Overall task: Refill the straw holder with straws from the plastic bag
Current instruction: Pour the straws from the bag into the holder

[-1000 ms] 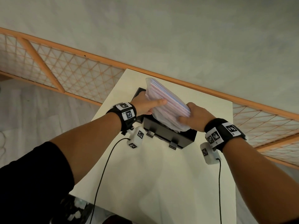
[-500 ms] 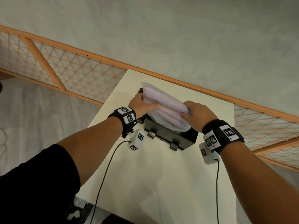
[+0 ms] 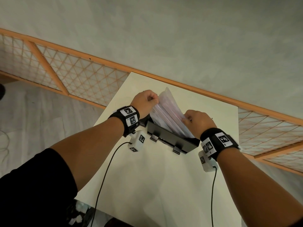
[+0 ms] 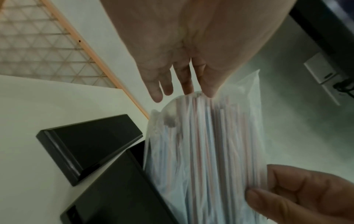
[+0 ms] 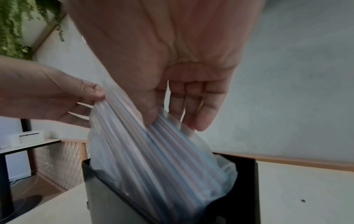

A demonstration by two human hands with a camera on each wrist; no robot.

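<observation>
A clear plastic bag (image 3: 168, 108) full of striped straws stands tilted, its lower end inside the open black straw holder (image 3: 170, 141) on the white table (image 3: 155, 185). My left hand (image 3: 154, 100) pinches the bag's upper end, shown close in the left wrist view (image 4: 199, 92). My right hand (image 3: 186, 119) grips the bag lower down, just above the holder's rim. In the right wrist view its thumb and fingers (image 5: 195, 118) curl round the bag (image 5: 153, 151) over the holder (image 5: 239, 189). The bag hides the holder's inside.
The holder's black lid (image 4: 90, 144) lies on the table to the left of the holder (image 4: 118, 189). A wooden lattice railing (image 3: 73, 76) runs behind the table along its far edge. Wrist camera cables (image 3: 105, 177) trail over the table's near part.
The bag has swung from lying flat over the holder to a steep tilt. My left hand rose to pinch its upper end; my right hand stayed near the holder's rim.
</observation>
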